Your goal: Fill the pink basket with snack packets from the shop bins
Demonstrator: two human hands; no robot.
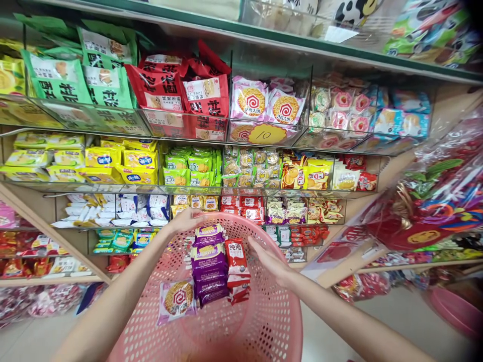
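Observation:
A pink plastic basket (271,322) sits low in the middle of the view, in front of snack shelves. Inside lie several purple biscuit packs (209,261), red packs (236,257) and one pink pack with a round biscuit picture (176,299). My left hand (185,219) grips the basket's far left rim. My right hand (270,261) hovers over the basket's right side with fingers spread, close to the red packs and holding nothing.
Clear-fronted shelf bins hold green bags (56,80), red bags (206,95), pink round-biscuit packs (264,105) with a yellow "10" tag (266,134), yellow packs (121,161) and many small snacks. Wrapped gift goods (433,201) hang at right. Another pink basket (458,311) stands on the floor at right.

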